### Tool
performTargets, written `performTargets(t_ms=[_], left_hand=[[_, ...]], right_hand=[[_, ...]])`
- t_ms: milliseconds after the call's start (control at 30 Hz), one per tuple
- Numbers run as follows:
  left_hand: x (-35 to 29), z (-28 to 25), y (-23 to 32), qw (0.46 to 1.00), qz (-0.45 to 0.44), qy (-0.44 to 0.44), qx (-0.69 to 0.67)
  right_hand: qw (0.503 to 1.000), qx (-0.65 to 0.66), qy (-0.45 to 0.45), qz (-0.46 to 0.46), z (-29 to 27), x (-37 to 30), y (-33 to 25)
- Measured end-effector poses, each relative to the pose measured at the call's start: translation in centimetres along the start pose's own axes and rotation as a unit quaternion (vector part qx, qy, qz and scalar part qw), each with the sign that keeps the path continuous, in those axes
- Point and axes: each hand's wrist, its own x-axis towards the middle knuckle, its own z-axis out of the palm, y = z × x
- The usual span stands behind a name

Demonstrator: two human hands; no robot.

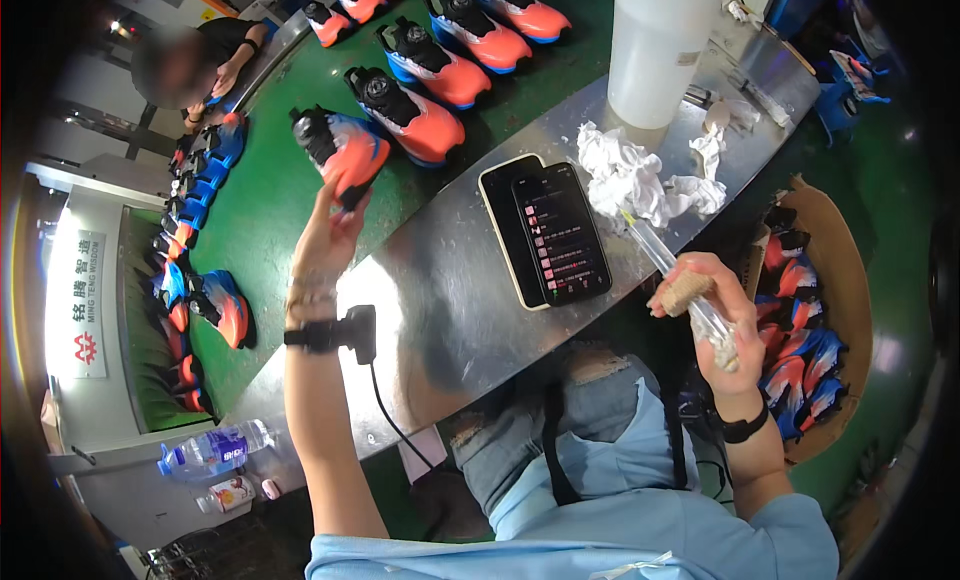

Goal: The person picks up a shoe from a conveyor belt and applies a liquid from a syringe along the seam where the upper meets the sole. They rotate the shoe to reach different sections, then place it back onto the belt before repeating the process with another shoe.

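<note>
My left hand (330, 235) is closed on the toe end of an orange, blue and black sports shoe (355, 160), holding it at the edge of the green work surface. In my right hand (728, 325), the fingers curl round a clear stick-like tool (652, 248) with a thin yellowish tip and a whitish lower end. A tan, rough-textured block (688, 292) is held along with it. The tool's tip points toward crumpled white cloth or tissue (620, 175) on the metal table. Part of each hand's grip is hidden.
Two phones (548, 235) lie overlapped on the metal tabletop (420, 310). A white plastic bottle (655, 50) stands behind the tissue. More shoes (405, 120) line the green conveyor; a cardboard box (850, 310) holds several at right. Another person (200, 65) works far left. A water bottle (215, 450) lies lower left.
</note>
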Motion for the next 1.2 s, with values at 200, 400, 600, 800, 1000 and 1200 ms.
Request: performTargets(t_ms=[200,400,600,800,1000,1200], left_hand=[[-22.6,-3.4,-6.8,0.993,-0.030,0.067,-0.096],[-37.4,-6.9,-11.3,0.981,-0.018,0.191,-0.029],[-33.9,-7.0,-8.4,0.921,0.198,0.269,0.198],[-25.7,-0.5,-3.6,0.853,0.434,0.217,0.191],[-19.9,5.3,-1.0,0.743,0.594,-0.141,0.274],[-18.9,6.2,-0.2,0.702,0.618,-0.192,0.297]], right_hand=[[0.998,-0.007,0.058,0.009,-0.2,0.5,1.5],[0.995,-0.099,0.018,-0.026,0.1,1.5,0.7],[0.990,-0.141,-0.004,0.006,0.1,2.0,0.9],[0.994,-0.098,0.003,0.039,3.4,1.1,-3.7],[0.929,0.291,-0.225,-0.044,7.0,1.4,-5.8],[0.932,0.296,-0.208,-0.014,9.8,3.1,-5.1]])
